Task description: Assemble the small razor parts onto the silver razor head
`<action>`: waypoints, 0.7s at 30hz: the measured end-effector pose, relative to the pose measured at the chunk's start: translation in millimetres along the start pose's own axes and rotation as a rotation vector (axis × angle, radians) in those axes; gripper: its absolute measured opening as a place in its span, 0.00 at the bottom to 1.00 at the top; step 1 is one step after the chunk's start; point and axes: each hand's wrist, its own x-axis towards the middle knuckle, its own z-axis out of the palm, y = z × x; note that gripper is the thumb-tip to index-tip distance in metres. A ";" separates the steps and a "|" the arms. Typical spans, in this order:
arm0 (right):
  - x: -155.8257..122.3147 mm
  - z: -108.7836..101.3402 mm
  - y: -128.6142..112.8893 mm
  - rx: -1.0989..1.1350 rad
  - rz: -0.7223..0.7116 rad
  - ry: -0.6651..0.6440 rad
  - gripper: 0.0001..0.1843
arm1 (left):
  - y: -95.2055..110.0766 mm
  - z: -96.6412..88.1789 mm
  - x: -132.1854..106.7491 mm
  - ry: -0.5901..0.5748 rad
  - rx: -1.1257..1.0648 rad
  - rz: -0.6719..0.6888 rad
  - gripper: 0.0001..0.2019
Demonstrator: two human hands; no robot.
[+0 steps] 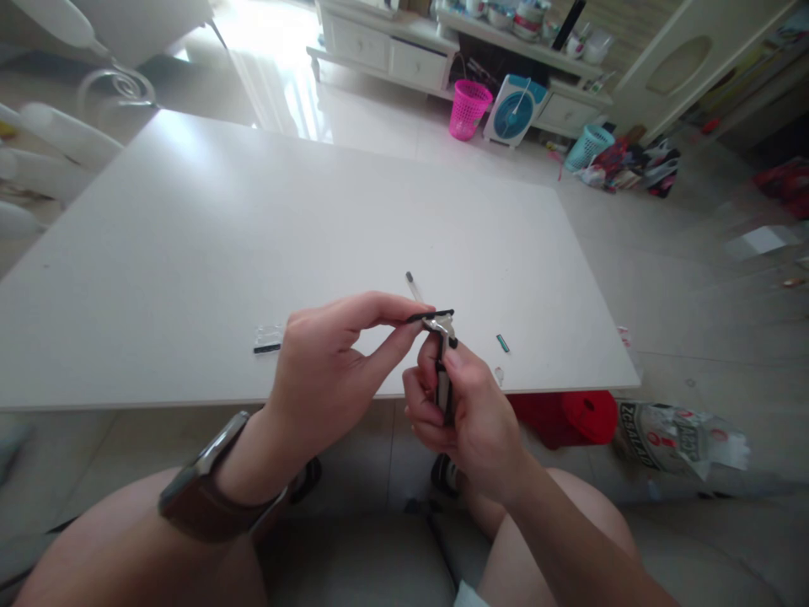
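Note:
My right hand [474,413] is closed around the black and silver handle of what looks like a razor [444,384], held upright over the table's near edge. My left hand [334,362] pinches the dark, flat head piece [436,315] at the top between thumb and forefinger. Silver metal shows where head and handle meet; whether they are locked together I cannot tell. Just beyond the fingers lies a thin clear stick with a dark tip [409,276]. A small dark piece with a teal strip [502,343], like a blade cartridge, lies to the right.
The white table [303,219] spans the view. A clear plastic case with a black edge [267,347] is partly behind my left hand. A small clear bit [499,374] lies near the front edge. Below right are a red stool [591,417] and a printed bag [683,438].

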 end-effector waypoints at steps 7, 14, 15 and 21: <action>-0.9 -0.7 2.4 -0.012 -0.022 0.005 0.18 | 2.3 -0.8 -1.0 -0.014 0.020 0.031 0.06; 0.8 -2.4 -1.6 0.097 0.000 -0.055 0.18 | 3.8 -1.4 -1.9 -0.011 -0.040 -0.007 0.06; 0.9 -2.5 -1.3 0.100 -0.001 -0.052 0.19 | 4.1 -1.7 -2.1 -0.013 -0.042 -0.006 0.06; 0.0 -2.2 0.9 0.091 -0.043 -0.060 0.24 | 6.0 -2.0 -3.9 -0.001 -0.101 0.002 0.08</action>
